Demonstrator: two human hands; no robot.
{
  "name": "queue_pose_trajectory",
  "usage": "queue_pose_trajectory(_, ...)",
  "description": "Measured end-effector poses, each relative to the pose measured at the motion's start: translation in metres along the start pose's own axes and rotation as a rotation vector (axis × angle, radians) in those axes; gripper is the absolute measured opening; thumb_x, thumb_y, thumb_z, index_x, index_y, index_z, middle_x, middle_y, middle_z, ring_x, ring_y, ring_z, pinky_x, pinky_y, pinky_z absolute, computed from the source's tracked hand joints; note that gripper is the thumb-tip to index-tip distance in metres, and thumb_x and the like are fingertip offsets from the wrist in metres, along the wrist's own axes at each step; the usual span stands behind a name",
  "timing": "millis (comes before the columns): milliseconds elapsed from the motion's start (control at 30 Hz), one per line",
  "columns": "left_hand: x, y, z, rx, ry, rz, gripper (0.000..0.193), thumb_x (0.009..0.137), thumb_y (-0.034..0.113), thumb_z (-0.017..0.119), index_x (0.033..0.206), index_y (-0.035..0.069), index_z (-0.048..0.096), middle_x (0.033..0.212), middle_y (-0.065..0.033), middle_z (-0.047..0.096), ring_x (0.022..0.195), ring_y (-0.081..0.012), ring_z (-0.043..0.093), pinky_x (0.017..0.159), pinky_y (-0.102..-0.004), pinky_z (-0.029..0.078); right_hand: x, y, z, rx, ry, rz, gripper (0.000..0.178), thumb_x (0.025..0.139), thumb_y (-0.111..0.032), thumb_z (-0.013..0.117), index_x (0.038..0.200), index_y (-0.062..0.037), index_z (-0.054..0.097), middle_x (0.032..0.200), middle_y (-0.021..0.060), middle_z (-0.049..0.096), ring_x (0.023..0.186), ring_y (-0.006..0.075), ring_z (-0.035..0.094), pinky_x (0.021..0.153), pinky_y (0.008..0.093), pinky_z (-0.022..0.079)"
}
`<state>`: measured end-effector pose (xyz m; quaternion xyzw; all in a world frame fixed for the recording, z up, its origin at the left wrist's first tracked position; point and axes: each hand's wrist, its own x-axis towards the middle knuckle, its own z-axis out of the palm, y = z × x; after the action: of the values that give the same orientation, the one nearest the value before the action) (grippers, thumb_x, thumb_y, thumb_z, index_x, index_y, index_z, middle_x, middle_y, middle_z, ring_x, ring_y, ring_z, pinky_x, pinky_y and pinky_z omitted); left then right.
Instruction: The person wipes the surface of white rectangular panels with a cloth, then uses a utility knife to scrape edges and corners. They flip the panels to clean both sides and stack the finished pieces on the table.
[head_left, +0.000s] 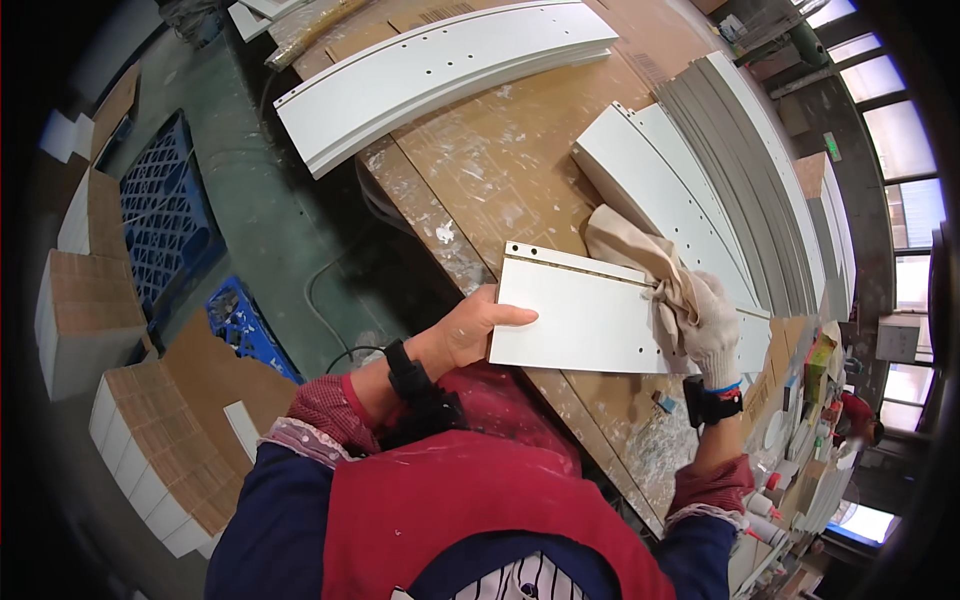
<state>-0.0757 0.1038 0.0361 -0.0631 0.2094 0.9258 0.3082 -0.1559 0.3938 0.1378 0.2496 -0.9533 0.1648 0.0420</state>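
Note:
A white board (590, 316) with a groove and small drilled holes lies in front of me, over the edge of the cardboard-covered table. My bare left hand (478, 325) grips its left end, thumb on top and fingers underneath. On my right hand (710, 325) is a pale knitted glove; it is closed round a beige cloth (640, 250), which rests against the board's face toward its right end. Part of the cloth hangs over the far edge of the board. The right fingertips are hidden by the cloth and glove.
Beyond the board lie more white drilled boards (640, 160) beside a long stack of board edges (740, 160). Another white pile (440, 70) crosses the table's far left. Blue plastic pallets (165, 215) and stacked panels (160, 460) stand on the floor at left. Bottles (765, 530) crowd the right side.

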Motion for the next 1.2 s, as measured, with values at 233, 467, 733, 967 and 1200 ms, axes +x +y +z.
queue_pose_trajectory(233,-0.001,-0.015,0.004,0.047,0.103,0.133,0.047,0.078,0.000,0.061,0.123,-0.004,0.047,0.116,-0.0139,0.057,0.103,-0.0219,0.059,0.088,-0.0348,0.049,0.048,-0.011,0.012,0.132,-0.394,-0.114,0.040,0.073,-0.017,0.065,0.113,-0.0125,0.058,0.087,0.0131,0.058,0.077,0.0317,0.060,0.067,0.0390,0.048)
queue_pose_trajectory(467,-0.001,-0.017,0.003,0.127,0.191,0.120,0.040,0.076,-0.002,0.062,0.115,-0.002,0.054,0.110,-0.0099,0.060,0.100,-0.0182,0.059,0.085,-0.0313,0.048,0.118,-0.105,0.081,0.305,-0.598,-0.469,0.024,0.075,-0.033,0.066,0.092,-0.0170,0.060,0.082,0.0097,0.056,0.075,0.0306,0.059,0.065,0.0391,0.049)
queue_pose_trajectory(733,-0.008,-0.017,-0.001,0.086,0.177,0.187,0.040,0.076,-0.002,0.061,0.115,-0.003,0.054,0.108,-0.0080,0.060,0.098,-0.0164,0.058,0.087,-0.0296,0.045,0.115,-0.052,0.059,0.449,-0.883,-0.221,0.026,0.077,-0.024,0.063,0.099,-0.0098,0.061,0.087,0.0087,0.060,0.078,0.0232,0.060,0.066,0.0354,0.050)
queue_pose_trajectory(967,-0.001,-0.012,-0.001,0.158,0.174,0.136,0.045,0.077,0.000,0.063,0.120,-0.003,0.051,0.110,-0.0091,0.060,0.100,-0.0172,0.057,0.089,-0.0305,0.045,0.123,-0.049,0.054,0.457,-0.975,-0.100,0.018,0.076,-0.012,0.061,0.093,-0.0063,0.060,0.083,0.0098,0.059,0.074,0.0224,0.059,0.066,0.0331,0.049)
queue_pose_trajectory(1200,-0.006,-0.013,0.002,0.047,0.267,0.279,0.040,0.078,-0.001,0.060,0.117,-0.004,0.054,0.107,-0.0064,0.060,0.095,-0.0140,0.058,0.085,-0.0281,0.045,0.148,-0.101,0.105,0.548,-0.765,-0.520,0.019,0.079,-0.014,0.060,0.095,-0.0043,0.059,0.085,0.0114,0.060,0.077,0.0251,0.060,0.068,0.0327,0.051)
